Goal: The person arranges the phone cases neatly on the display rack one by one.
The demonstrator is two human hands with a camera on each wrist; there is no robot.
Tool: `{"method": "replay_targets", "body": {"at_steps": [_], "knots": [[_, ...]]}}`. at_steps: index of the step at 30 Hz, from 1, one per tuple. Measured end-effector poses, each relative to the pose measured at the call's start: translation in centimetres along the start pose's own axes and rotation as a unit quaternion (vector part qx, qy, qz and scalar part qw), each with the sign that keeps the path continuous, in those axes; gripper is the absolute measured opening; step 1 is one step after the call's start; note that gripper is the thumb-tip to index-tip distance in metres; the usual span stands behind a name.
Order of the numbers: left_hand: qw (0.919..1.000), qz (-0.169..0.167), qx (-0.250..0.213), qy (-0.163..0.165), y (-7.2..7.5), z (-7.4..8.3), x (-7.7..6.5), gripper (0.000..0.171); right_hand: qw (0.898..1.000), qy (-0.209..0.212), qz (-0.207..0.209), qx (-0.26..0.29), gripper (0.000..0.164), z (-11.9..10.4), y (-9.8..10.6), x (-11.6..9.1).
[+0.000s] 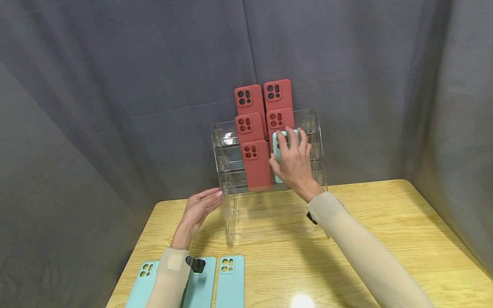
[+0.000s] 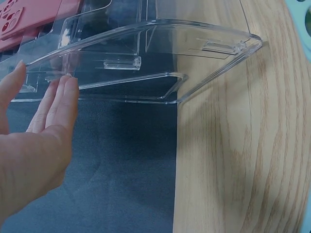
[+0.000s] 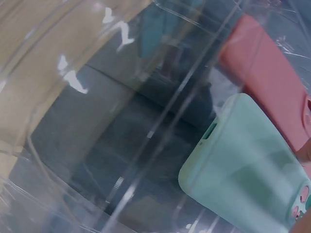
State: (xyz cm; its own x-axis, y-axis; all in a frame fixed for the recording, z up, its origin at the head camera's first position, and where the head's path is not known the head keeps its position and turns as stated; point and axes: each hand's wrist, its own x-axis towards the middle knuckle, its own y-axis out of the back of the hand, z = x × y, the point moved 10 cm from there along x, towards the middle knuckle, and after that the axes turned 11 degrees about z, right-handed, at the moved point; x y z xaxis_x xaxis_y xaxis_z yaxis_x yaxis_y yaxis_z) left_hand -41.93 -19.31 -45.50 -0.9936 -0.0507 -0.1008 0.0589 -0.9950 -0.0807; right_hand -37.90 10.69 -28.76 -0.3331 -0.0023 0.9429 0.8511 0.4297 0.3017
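The right hand (image 1: 294,162) holds a mint case (image 3: 238,162) at the clear rack (image 1: 228,153), beside which the left hand (image 1: 198,208) has straight fingers.

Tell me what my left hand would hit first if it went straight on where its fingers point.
Most likely the left side wall of the clear rack, just ahead of your left hand; depth is unclear, so they may already touch.

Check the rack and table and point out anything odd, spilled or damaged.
Nothing looks spilled or damaged. The only mismatch is colour: the mint case in the right hand stands out against the red cases on the clear rack.
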Motion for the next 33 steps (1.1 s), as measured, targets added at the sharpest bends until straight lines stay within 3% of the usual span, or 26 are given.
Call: {"method": "replay_targets", "body": {"at_steps": [9, 33], "knots": [[0.9999, -0.006, 0.008, -0.003, -0.2, -0.1, 0.0, 0.047, 1.0, -0.007, -0.016, -0.007, 0.061, 0.7, -0.7, -1.4], [0.9999, -0.001, 0.011, 0.0, 0.0, 0.0, 0.1, 0.045, 0.999, -0.006, -0.022, -0.026, 0.055, 0.0, -1.1, -1.8]]}}
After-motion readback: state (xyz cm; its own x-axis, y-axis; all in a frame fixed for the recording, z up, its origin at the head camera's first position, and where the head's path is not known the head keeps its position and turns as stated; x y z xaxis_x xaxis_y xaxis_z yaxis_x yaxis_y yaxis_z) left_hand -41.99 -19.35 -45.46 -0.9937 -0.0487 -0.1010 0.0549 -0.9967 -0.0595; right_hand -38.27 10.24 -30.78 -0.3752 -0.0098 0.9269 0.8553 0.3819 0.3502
